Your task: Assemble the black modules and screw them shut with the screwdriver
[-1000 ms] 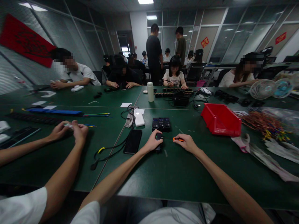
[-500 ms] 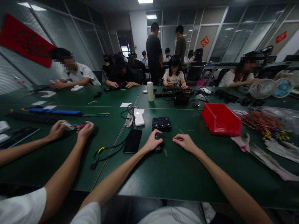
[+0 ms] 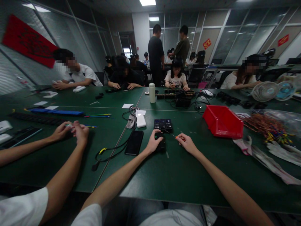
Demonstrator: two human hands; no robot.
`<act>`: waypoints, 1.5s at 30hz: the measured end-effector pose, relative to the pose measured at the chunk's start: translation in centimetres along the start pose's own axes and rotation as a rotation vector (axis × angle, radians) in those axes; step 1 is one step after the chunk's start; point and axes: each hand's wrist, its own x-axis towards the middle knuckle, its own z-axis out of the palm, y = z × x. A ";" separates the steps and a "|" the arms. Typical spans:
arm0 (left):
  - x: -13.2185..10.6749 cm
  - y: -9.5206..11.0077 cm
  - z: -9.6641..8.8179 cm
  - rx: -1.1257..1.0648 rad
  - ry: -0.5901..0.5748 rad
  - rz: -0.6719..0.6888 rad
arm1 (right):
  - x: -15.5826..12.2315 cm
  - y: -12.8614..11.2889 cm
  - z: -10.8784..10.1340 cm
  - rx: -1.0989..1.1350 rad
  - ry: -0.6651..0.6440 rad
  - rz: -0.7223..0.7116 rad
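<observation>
My left hand (image 3: 152, 143) is closed round a small black block (image 3: 160, 142) resting on the green table (image 3: 178, 175). My right hand (image 3: 187, 143) pinches a small screwdriver with an orange handle (image 3: 177, 137). Its thin shaft points up and left, away from the block, toward a black tray of parts (image 3: 162, 125) just beyond. A black phone (image 3: 134, 142) lies flat left of my left hand.
A red bin (image 3: 222, 121) stands to the right, with a heap of coloured wires (image 3: 266, 125) and grey gloves (image 3: 270, 153) past it. A co-worker's hands (image 3: 70, 130) work on my left. A white bottle (image 3: 152, 92), cables and fans sit farther back; several people sit around.
My right hand has lifted the screwdriver tip off the black block and swung it up and away. The co-worker's hands on the left came back together.
</observation>
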 end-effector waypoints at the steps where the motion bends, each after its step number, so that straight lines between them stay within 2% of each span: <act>1: -0.1 0.0 0.1 -0.047 -0.008 -0.016 | 0.0 0.0 0.2 0.020 -0.002 0.018; 5: -0.4 0.1 0.4 -0.137 -0.074 -0.054 | -0.1 0.0 0.9 0.073 -0.024 0.066; 12: -0.6 0.1 0.3 0.105 -0.056 -0.022 | -0.3 -0.5 1.2 0.121 -0.084 0.064; 18: -0.6 0.2 0.3 0.161 -0.073 0.036 | -0.5 -1.1 1.9 0.143 -0.073 0.032; 27: -0.8 0.8 0.4 0.174 -0.073 0.248 | -0.6 -1.8 3.3 0.345 -0.105 0.136; 33: -0.9 1.0 0.7 0.159 -0.087 0.302 | -0.5 -2.1 3.5 0.382 -0.158 0.204; 39: -1.3 1.3 1.3 0.131 -0.093 0.414 | -0.7 -2.2 3.6 0.371 -0.165 0.141; 45: -1.6 1.4 1.4 0.138 -0.118 0.432 | -0.9 -1.9 3.9 0.328 -0.067 0.022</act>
